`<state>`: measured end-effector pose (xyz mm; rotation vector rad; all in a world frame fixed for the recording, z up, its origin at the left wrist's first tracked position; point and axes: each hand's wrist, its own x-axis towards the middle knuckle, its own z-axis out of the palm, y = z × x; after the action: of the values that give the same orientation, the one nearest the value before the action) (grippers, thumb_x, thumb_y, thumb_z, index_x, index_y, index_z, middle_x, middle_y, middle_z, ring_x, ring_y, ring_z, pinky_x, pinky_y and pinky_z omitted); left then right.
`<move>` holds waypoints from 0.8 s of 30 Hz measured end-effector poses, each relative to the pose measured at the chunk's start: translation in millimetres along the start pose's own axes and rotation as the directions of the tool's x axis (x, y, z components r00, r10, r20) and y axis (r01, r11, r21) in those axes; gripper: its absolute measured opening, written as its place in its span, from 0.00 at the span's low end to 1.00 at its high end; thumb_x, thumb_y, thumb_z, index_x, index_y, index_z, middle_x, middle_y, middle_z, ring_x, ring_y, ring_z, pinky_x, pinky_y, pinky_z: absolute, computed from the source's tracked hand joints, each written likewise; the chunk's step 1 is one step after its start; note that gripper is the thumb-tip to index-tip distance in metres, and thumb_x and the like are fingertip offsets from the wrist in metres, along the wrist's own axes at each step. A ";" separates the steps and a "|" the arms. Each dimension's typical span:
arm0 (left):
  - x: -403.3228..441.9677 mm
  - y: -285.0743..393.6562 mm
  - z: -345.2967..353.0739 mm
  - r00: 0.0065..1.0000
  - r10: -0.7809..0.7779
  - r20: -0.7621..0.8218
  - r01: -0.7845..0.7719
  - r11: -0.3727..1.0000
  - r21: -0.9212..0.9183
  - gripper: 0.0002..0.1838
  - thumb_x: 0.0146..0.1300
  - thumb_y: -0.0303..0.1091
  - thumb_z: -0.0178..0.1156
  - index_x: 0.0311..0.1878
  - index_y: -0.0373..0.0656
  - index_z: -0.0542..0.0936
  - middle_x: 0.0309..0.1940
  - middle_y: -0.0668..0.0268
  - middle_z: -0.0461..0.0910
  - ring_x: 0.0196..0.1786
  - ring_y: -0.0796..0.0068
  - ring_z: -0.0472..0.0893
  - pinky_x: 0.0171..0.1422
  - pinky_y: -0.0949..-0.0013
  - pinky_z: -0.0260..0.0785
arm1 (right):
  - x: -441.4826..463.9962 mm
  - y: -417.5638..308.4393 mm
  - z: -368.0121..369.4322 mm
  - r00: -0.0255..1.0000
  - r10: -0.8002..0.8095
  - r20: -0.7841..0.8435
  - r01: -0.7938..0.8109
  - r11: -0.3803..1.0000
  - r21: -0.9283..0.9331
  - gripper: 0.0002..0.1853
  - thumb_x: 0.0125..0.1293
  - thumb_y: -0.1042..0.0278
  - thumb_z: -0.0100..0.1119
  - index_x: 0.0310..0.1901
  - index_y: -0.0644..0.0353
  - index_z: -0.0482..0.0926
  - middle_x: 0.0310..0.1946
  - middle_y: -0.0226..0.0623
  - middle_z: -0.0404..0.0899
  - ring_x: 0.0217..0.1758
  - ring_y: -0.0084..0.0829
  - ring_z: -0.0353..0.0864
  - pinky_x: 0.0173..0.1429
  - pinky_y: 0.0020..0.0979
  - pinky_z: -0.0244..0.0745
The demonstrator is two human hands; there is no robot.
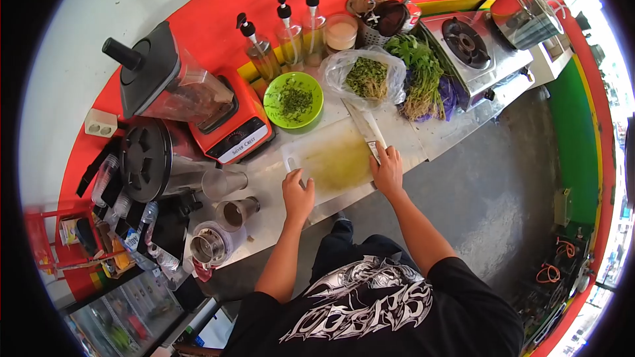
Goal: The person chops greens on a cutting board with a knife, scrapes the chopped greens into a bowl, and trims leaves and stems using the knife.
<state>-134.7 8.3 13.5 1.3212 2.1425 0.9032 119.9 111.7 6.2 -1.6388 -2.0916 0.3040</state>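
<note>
At the far left, a wall socket (100,123) sits on the red wall. Next comes a jug with a black lid (144,158), and above it in view a red blender (235,129) with its own lidded jug on top. Nearer the person are a clear cup (215,184) and a second cup (233,215) with something brown inside.

A green bowl (272,100) of chopped greens (296,99) stands beside the blender, with three pump bottles (290,39) behind it.

The left hand (298,196) is at the left edge of the cutting board (340,158), fingers bent and thumb a little apart from them; whether they close on the edge I cannot tell. The board lies flat on the metal table (410,133) between the two hands, its middle stained yellow-green.

The knife (359,123) lies across the board's far right part, blade pointing away from the person. The right hand (387,168) is at its handle, by the board's right edge, fingers bent; how firmly they grip the handle I cannot tell.

Beyond the board, a plastic bag (335,69) holds cut stems and leaves (367,78). To its right lies a leafy bunch (421,73) with pale roots, on purple plastic (455,100). At the far right is a stove (499,63), with a metal pot (537,32) beside its burner.
</note>
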 end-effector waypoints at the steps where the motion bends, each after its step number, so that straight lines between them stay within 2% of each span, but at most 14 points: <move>1: 2.9 -0.7 1.7 0.999 0.023 0.022 -0.022 0.999 -0.030 0.22 0.61 0.31 0.65 0.59 0.32 0.81 0.58 0.51 0.80 0.63 0.48 0.76 0.72 0.54 0.66 | -0.2 -0.4 -0.9 1.000 0.006 -0.013 -0.006 1.000 -0.006 0.26 0.66 0.63 0.65 0.65 0.56 0.77 0.41 0.40 0.74 0.47 0.43 0.74 0.50 0.43 0.69; 4: 10.4 -1.0 -1.0 0.998 0.032 0.055 -0.026 0.994 -0.103 0.23 0.61 0.31 0.65 0.59 0.33 0.81 0.57 0.51 0.82 0.61 0.49 0.78 0.71 0.54 0.67 | 2.7 0.6 -4.2 1.000 0.006 -0.025 -0.006 1.000 0.009 0.26 0.66 0.62 0.66 0.65 0.55 0.77 0.41 0.39 0.74 0.48 0.43 0.74 0.52 0.44 0.69; 7: 15.3 4.8 -3.7 0.996 0.055 0.064 -0.046 0.989 -0.143 0.23 0.61 0.27 0.65 0.61 0.33 0.80 0.56 0.51 0.82 0.57 0.53 0.81 0.65 0.58 0.72 | 8.7 9.4 -10.1 0.995 0.034 0.094 -0.043 0.994 0.099 0.25 0.67 0.61 0.66 0.65 0.55 0.78 0.42 0.40 0.75 0.49 0.44 0.74 0.55 0.45 0.68; 9: 22.1 12.8 -5.3 0.992 0.109 0.061 -0.098 0.983 -0.157 0.23 0.62 0.25 0.64 0.61 0.33 0.79 0.55 0.52 0.82 0.52 0.56 0.82 0.60 0.60 0.74 | 14.3 15.6 -16.3 0.999 0.044 0.025 -0.047 0.991 0.127 0.25 0.67 0.61 0.66 0.65 0.56 0.78 0.42 0.41 0.75 0.49 0.44 0.74 0.55 0.45 0.68; 13: 40.3 50.2 -2.4 0.978 0.197 0.062 -0.186 0.971 -0.151 0.26 0.62 0.25 0.64 0.65 0.34 0.77 0.58 0.51 0.80 0.57 0.55 0.81 0.63 0.59 0.73 | 36.1 37.7 -55.9 0.993 0.048 -0.111 -0.027 0.982 0.188 0.28 0.68 0.60 0.66 0.67 0.59 0.76 0.44 0.43 0.77 0.50 0.47 0.75 0.57 0.46 0.69; 15: 52.6 76.0 -0.5 0.941 0.335 0.052 -0.333 0.942 -0.050 0.35 0.63 0.26 0.64 0.75 0.37 0.68 0.66 0.47 0.75 0.66 0.50 0.75 0.72 0.58 0.67 | 54.3 51.2 -83.9 0.982 0.005 -0.187 0.031 0.982 0.188 0.28 0.68 0.60 0.66 0.68 0.59 0.76 0.44 0.44 0.77 0.50 0.47 0.75 0.58 0.47 0.69; 16: 57.3 92.8 -1.9 0.941 0.336 0.047 -0.334 0.942 -0.043 0.35 0.63 0.26 0.64 0.75 0.37 0.68 0.66 0.47 0.75 0.66 0.50 0.75 0.72 0.58 0.67 | 63.1 58.6 -99.8 0.968 -0.038 -0.247 0.085 0.980 0.180 0.28 0.68 0.60 0.66 0.68 0.59 0.76 0.44 0.44 0.78 0.50 0.48 0.75 0.59 0.47 0.69; 17: 62.5 110.5 -1.8 0.922 0.385 0.043 -0.384 0.923 -0.017 0.40 0.62 0.27 0.65 0.78 0.40 0.63 0.72 0.45 0.67 0.73 0.47 0.68 0.77 0.55 0.60 | 70.0 67.1 -116.6 0.988 0.020 -0.150 0.012 0.978 0.208 0.33 0.68 0.57 0.67 0.72 0.56 0.72 0.53 0.46 0.78 0.59 0.50 0.75 0.65 0.47 0.68; 18: 66.2 129.7 -1.4 0.902 0.429 0.043 -0.430 0.903 0.008 0.46 0.60 0.28 0.66 0.81 0.43 0.58 0.78 0.44 0.59 0.79 0.44 0.60 0.81 0.52 0.53 | 77.1 73.6 -131.3 0.989 0.018 -0.147 0.013 0.977 0.213 0.33 0.68 0.57 0.67 0.72 0.56 0.72 0.53 0.46 0.78 0.59 0.50 0.75 0.65 0.47 0.68; 19: 69.8 150.1 -0.6 0.905 0.423 0.040 -0.423 0.906 0.014 0.46 0.60 0.28 0.66 0.81 0.43 0.58 0.78 0.44 0.59 0.79 0.44 0.60 0.81 0.52 0.53 | 85.2 80.5 -143.9 0.989 -0.001 -0.148 0.022 0.990 0.142 0.36 0.67 0.56 0.68 0.74 0.54 0.68 0.59 0.47 0.76 0.64 0.50 0.72 0.68 0.49 0.66; 20: 71.0 169.8 1.2 0.888 0.460 -0.018 -0.453 0.879 0.148 0.48 0.59 0.30 0.67 0.82 0.45 0.55 0.81 0.44 0.52 0.82 0.43 0.54 0.83 0.47 0.47 | 93.4 90.6 -153.6 0.990 -0.027 -0.141 0.038 0.997 0.070 0.39 0.66 0.54 0.68 0.77 0.51 0.65 0.65 0.48 0.74 0.69 0.51 0.70 0.71 0.50 0.64; 21: 68.5 183.3 5.1 0.865 0.496 -0.071 -0.459 0.842 0.284 0.51 0.58 0.32 0.68 0.84 0.47 0.53 0.84 0.44 0.44 0.84 0.41 0.47 0.84 0.42 0.41 | 102.5 104.9 -160.4 1.000 0.022 -0.007 -0.021 0.994 0.103 0.46 0.66 0.49 0.68 0.81 0.46 0.56 0.76 0.50 0.63 0.79 0.53 0.59 0.76 0.53 0.59; 22: 68.9 191.4 13.0 0.871 0.483 -0.089 -0.440 0.848 0.295 0.51 0.58 0.32 0.68 0.84 0.47 0.53 0.84 0.44 0.44 0.84 0.41 0.47 0.84 0.42 0.41 | 111.9 116.2 -164.0 1.000 -0.001 0.002 0.001 0.994 0.112 0.46 0.66 0.49 0.68 0.81 0.46 0.56 0.76 0.50 0.63 0.79 0.53 0.59 0.76 0.53 0.59; 24: 71.3 205.9 35.3 0.901 0.422 -0.098 -0.379 0.877 0.294 0.52 0.56 0.35 0.68 0.84 0.49 0.54 0.85 0.46 0.37 0.85 0.41 0.41 0.83 0.35 0.35 | 128.0 139.6 -170.8 0.991 0.044 0.125 -0.047 0.999 0.025 0.48 0.67 0.45 0.67 0.83 0.45 0.51 0.79 0.50 0.58 0.82 0.56 0.54 0.78 0.54 0.56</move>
<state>-18.5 149.0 137.7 1.9473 2.2086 0.9203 298.7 252.9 120.7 -1.6922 -2.1322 0.4600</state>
